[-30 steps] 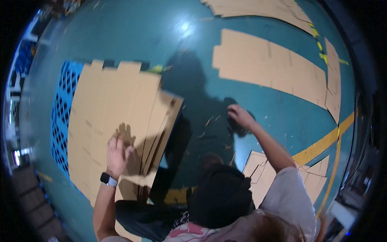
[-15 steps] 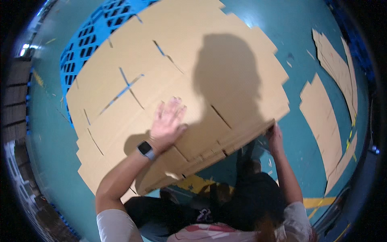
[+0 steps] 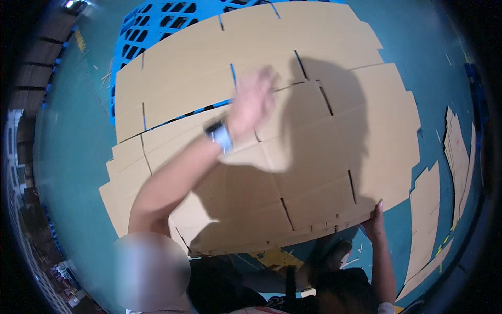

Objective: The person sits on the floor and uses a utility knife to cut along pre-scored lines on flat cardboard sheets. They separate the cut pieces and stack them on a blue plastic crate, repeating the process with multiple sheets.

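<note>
Large flat slotted cardboard sheets (image 3: pixel 387 131), stacked, lie in front of me on a blue plastic pallet (image 3: pixel 172 21). My right hand (image 3: pixel 374 224) grips the near right edge of the stack, thumb on top and fingers underneath. Over the middle of the cardboard is my left hand (image 3: pixel 252 104), smeared by motion, so its fingers are hard to make out. Whether it touches the surface I cannot tell. A watch with a pale blue band (image 3: pixel 218 137) is on that wrist. Shadow covers much of the cardboard's middle.
Loose cardboard pieces (image 3: pixel 424 214) lie on the green floor (image 3: pixel 78 157) to the right, with more strips (image 3: pixel 457 162) beyond them. Stacked brown goods (image 3: pixel 39 78) stand along the far left. Small scraps are scattered near my feet.
My left hand has moved farther forward and right over the cardboard. In the picture the cardboard is turned and sits farther right. My right hand keeps its hold on the near edge.
</note>
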Available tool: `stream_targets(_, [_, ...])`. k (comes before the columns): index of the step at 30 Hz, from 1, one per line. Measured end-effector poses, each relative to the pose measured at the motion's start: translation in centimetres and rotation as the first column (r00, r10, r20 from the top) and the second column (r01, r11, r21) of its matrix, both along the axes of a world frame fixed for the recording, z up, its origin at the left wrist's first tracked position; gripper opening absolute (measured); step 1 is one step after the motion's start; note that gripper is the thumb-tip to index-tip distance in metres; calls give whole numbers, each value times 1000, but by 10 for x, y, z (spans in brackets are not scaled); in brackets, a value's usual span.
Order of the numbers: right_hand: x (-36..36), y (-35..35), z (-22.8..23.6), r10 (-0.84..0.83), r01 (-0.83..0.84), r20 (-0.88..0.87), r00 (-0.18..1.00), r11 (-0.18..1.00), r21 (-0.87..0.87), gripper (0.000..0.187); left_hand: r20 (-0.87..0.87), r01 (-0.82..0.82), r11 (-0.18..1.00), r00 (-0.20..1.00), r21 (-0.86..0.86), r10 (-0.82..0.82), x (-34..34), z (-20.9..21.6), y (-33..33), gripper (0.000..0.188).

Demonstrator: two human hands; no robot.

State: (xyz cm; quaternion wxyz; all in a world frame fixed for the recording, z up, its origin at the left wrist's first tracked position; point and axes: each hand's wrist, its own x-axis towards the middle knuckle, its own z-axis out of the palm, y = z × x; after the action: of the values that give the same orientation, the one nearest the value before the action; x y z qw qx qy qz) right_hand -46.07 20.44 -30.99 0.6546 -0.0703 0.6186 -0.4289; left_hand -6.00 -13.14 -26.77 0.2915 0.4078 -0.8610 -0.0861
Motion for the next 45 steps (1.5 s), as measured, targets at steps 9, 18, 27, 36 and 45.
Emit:
stream_targets(9, [2,-1,62,498,-427,-192,845,847,317,57,733,-230,916,673,330,-95,78,39,-71,115])
stream_targets(18, [119,-51,141,857,-832,-259,444,502,236,31,698,22,961,683,275,-216,99,29,-61,82])
stream_targets(27, [188,-43,129,883,-914,-379,278,364,177,36,699,115,986,695,122,-168,98,11,-70,32])
stream_targets(36, [224,-88,147,729,-792,-382,569,611,-12,37,444,117,979,896,-169,-31,100,102,-45,20])
stream_targets(45, [231,-191,74,-67,53,-15,998,896,-441,55,552,237,842,829,-485,85,113,136,80,34])
